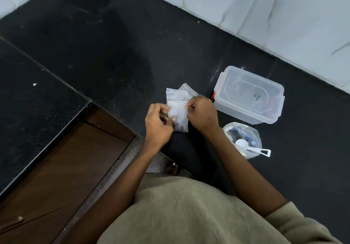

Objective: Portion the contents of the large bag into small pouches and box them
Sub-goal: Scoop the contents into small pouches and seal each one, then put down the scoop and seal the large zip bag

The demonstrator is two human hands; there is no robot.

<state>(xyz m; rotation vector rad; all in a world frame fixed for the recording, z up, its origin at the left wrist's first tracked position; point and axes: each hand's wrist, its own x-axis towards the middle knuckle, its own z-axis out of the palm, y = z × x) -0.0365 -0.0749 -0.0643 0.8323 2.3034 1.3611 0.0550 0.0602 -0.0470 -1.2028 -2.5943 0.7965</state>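
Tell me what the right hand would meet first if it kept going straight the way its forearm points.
Likely the loose empty pouches on the black counter, just beyond the right hand and the pouch it pinches. Depth is unclear from one view; the hand may pass above them.
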